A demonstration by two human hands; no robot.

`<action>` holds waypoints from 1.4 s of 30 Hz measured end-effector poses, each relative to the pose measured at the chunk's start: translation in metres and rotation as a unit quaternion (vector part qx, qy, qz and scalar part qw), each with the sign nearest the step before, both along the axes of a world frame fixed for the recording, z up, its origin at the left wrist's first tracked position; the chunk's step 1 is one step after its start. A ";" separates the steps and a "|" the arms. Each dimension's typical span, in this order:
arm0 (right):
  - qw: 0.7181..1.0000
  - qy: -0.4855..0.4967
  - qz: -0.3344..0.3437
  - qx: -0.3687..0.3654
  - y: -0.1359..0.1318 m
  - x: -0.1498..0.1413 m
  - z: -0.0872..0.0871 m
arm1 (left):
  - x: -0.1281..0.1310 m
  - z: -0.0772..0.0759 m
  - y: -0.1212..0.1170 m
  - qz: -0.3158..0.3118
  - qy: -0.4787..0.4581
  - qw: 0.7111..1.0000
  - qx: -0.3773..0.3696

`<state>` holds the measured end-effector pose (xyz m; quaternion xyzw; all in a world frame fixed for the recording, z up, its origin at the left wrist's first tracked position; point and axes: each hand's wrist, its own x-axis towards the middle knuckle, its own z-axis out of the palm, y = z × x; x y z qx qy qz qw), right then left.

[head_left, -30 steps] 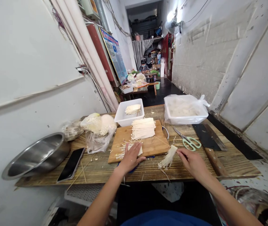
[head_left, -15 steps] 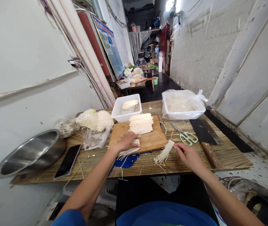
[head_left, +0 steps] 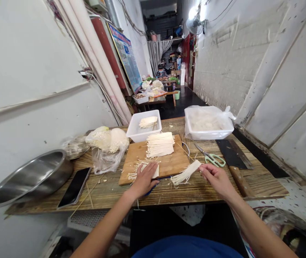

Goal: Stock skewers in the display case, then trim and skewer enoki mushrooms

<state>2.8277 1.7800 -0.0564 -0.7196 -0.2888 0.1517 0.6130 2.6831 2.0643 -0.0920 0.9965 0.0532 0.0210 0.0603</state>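
On the near left of the wooden cutting board (head_left: 131, 152), my left hand (head_left: 145, 178) lies flat with its fingers stretched over a bundle of enoki mushrooms (head_left: 155, 171), pressing it to the wood. My right hand (head_left: 214, 176) pinches the cut end of another enoki bundle (head_left: 186, 173), whose caps hang to the left beyond the board's near right corner. Flattened enoki pieces (head_left: 160, 144) lie side by side at the back of the board. Whether a skewer runs through the held bundle, I cannot tell.
Behind the board stand a white tub (head_left: 135, 125) with enoki and a bagged tub (head_left: 209, 123). Green-handled scissors (head_left: 214, 160) and a cleaver (head_left: 233, 154) lie right. At left are bagged enoki (head_left: 108, 147), a phone (head_left: 74, 187) and a steel basin (head_left: 34, 175). A person (head_left: 161, 71) sits far back.
My left hand has moved its bundle up from the board's near edge onto the board and flattened over it. The board's near edge has shifted toward me. My right hand still pinches its bundle, now tilted flatter.
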 end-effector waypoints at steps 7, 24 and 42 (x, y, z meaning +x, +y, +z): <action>0.998 -0.057 -0.012 -0.015 0.005 -0.004 0.004 | -0.001 -0.004 0.007 -0.038 -0.030 0.999 -0.018; 0.992 -0.126 0.005 -0.029 0.009 -0.004 0.006 | 0.033 0.084 0.069 0.071 -0.096 0.732 -0.671; 0.964 -0.218 0.082 -0.131 0.010 0.014 0.045 | 0.053 0.081 0.009 0.034 -0.019 0.552 -0.833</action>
